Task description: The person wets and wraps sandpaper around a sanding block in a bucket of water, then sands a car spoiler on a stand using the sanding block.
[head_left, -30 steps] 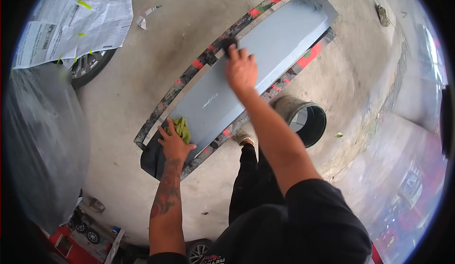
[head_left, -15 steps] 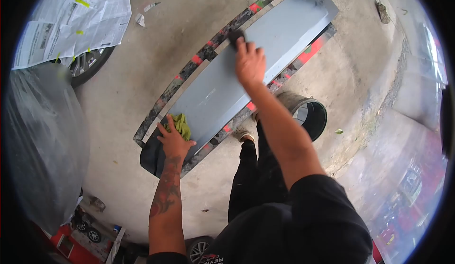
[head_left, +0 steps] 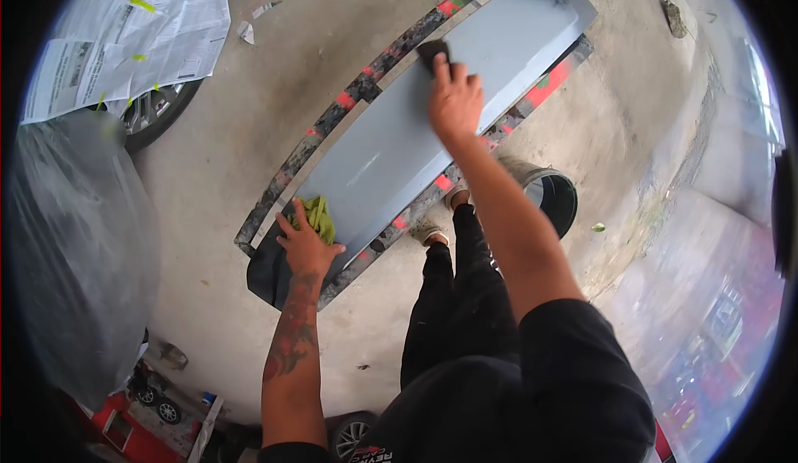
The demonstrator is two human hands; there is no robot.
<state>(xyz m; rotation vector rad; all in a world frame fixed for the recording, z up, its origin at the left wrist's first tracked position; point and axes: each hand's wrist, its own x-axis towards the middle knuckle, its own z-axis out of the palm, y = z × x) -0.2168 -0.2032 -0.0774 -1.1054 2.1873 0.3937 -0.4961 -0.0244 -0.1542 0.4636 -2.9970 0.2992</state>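
A long grey-primed car body panel [head_left: 366,155] with a black end lies diagonally across a stand. On its lower left end rests my left hand [head_left: 306,248], fingers spread, with a crumpled yellow-green cloth [head_left: 317,218] partly under it. My right hand [head_left: 455,101] grips a dark sanding pad [head_left: 432,52] against the panel's upper surface, near its far long edge. The pad is small and slightly blurred, and my fingers cover part of it.
The stand's frame [head_left: 363,91] is blotched black and red. A dark bucket [head_left: 559,203] stands near my legs. Taped paper [head_left: 137,39] covers something above a wheel [head_left: 158,110] at left, beside grey plastic sheeting [head_left: 83,255]. Clear sheeting [head_left: 698,288] hangs at right.
My right hand has moved a little to the right with the sanding pad, along the panel toward its far end. My left hand and the cloth have stayed in place.
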